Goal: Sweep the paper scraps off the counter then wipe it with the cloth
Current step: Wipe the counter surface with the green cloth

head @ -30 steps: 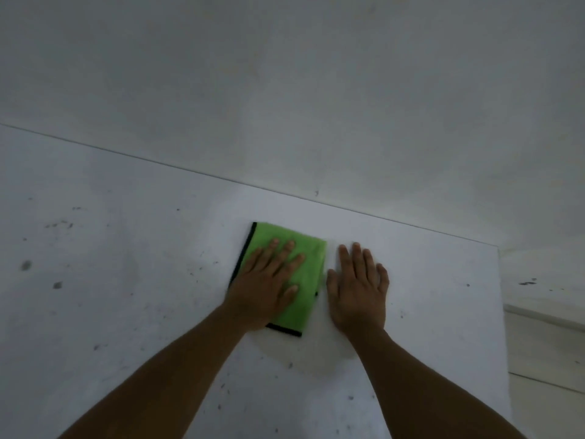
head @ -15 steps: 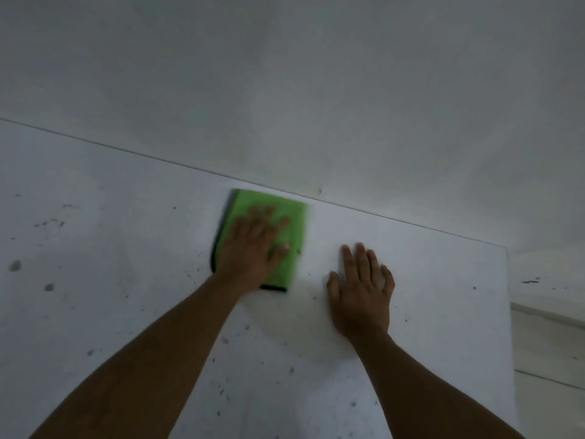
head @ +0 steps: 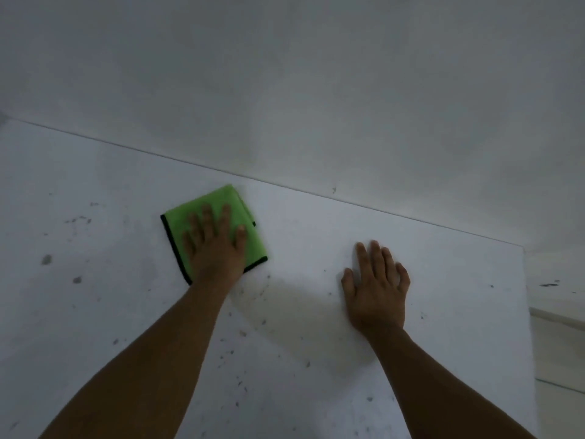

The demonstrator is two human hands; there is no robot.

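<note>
A folded green cloth (head: pixel 180 221) with a black edge lies flat on the white counter (head: pixel 110 185), close to the back wall. My left hand (head: pixel 215 245) presses down on the cloth with its fingers spread over it. My right hand (head: pixel 376 286) rests flat on the bare counter to the right, palm down, fingers apart, holding nothing. No paper scraps show; only small dark specks dot the surface.
A plain white wall (head: pixel 285 90) rises behind the counter. The counter's right edge (head: pixel 527 312) drops off to a lower white ledge (head: pixel 557 280) and floor. Dark spots (head: pixel 47 259) mark the left part of the counter.
My left hand has slid the green cloth away from me and to the left, toward the wall, turning it slightly. My right hand has stayed flat in about the same place.
</note>
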